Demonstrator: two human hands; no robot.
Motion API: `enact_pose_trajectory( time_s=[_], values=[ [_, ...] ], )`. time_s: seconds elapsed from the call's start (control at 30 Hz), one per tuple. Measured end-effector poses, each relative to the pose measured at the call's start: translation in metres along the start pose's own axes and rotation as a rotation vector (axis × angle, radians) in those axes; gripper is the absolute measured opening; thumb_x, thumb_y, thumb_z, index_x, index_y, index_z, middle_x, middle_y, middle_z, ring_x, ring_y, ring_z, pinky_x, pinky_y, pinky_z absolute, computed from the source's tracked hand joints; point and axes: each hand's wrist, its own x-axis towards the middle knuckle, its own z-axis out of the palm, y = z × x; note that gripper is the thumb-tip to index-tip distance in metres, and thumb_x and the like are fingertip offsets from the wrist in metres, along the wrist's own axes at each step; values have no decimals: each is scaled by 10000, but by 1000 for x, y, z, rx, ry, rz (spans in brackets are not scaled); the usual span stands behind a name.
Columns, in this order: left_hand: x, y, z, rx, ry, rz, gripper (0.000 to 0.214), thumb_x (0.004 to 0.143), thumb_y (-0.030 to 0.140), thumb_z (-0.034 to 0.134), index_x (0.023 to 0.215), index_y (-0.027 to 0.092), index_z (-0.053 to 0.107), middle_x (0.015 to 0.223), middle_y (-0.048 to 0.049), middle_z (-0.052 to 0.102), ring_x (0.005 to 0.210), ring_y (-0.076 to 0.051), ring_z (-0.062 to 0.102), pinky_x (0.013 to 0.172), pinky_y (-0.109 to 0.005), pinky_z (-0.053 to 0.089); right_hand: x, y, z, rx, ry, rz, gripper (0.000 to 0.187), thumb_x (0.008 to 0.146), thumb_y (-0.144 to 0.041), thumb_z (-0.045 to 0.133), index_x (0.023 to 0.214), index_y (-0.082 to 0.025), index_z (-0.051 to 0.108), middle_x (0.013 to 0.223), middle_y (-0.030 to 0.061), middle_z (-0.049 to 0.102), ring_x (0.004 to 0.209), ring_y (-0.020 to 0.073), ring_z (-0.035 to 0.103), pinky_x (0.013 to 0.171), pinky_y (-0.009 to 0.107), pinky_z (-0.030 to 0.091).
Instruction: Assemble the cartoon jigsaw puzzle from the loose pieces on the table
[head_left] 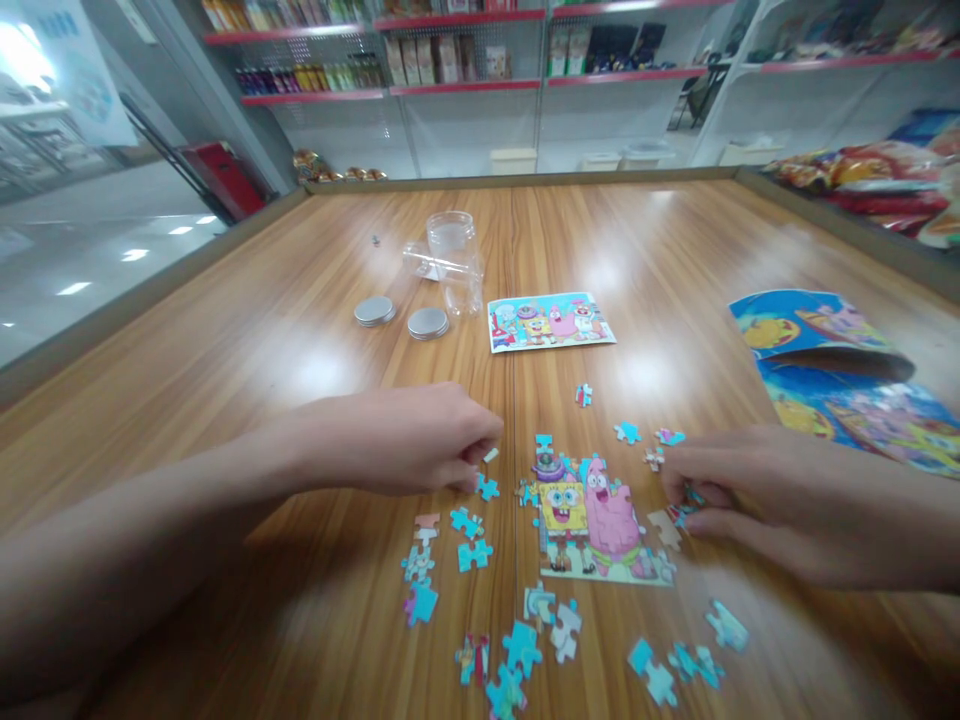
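A partly joined jigsaw puzzle (586, 515) with a yellow square figure and a pink starfish figure lies on the table between my hands. My left hand (409, 440) is closed to its left, fingers curled in a pinch at a small pale puzzle piece (491, 456). Just below those fingertips lies a blue puzzle piece (488, 488). To the right of the joined part, my right hand (765, 505) pinches a red-and-blue puzzle piece (681, 514), partly hidden by the fingers. Beside it is a beige piece (665, 529). Several loose pieces (522, 648) are scattered in front.
Behind the puzzle lies a picture card (551, 322). Two clear plastic jars (454, 250) and two metal lids (428, 323) are at the back left. A blue printed bag or sleeve (821, 325) lies at right. Shelves (465, 85) stand beyond the wooden table (247, 360).
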Motion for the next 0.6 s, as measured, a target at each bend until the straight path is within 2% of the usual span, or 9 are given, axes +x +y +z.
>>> enact_pose_trajectory(
  time_s=[0.1,0.17,0.23,0.33,0.43,0.53,0.6],
  values=[
    [12,12,10,-185,237,104,64,897,159,658,835,161,644,730,29,647,623,-95,567,566,-214,399,3,-7,0,20,138,-34,92,948,-277,583,914,-225,650,797,22,654,710,167,606,605,289,401],
    [21,18,24,-261,445,278,40,931,141,620,915,154,655,819,2,668,741,-108,597,671,-228,452,7,-16,2,40,285,-26,129,949,-341,616,973,-225,668,812,8,665,731,153,614,641,278,408],
    [29,21,41,-305,561,425,50,947,137,608,952,143,657,858,-27,668,821,-131,600,748,-263,476,12,-25,8,89,360,-47,164,940,-376,648,1015,-234,681,816,-12,674,748,135,620,664,263,407],
    [35,24,60,-294,600,571,92,940,87,604,1004,136,649,868,-46,663,800,-140,578,754,-298,481,21,-38,20,190,327,-76,136,948,-351,645,966,-224,692,831,-17,685,757,120,615,678,249,402],
    [35,23,68,-283,592,651,178,927,49,607,1079,138,629,928,-61,676,842,-150,587,788,-315,500,28,-44,28,203,325,-115,117,936,-254,629,864,-174,676,800,7,672,751,122,605,669,247,392],
    [34,19,69,-249,575,626,330,919,121,651,1238,128,568,1069,-101,668,999,-190,603,898,-354,529,28,-40,26,172,283,-99,157,930,-187,573,787,-161,633,744,11,649,711,120,582,636,249,364],
    [34,15,67,-171,506,609,438,910,226,683,1307,123,529,1226,-144,629,1149,-240,583,1001,-410,513,25,-33,21,142,242,-45,204,943,-197,540,754,-163,608,696,5,628,658,111,552,606,252,339]
  ],
)
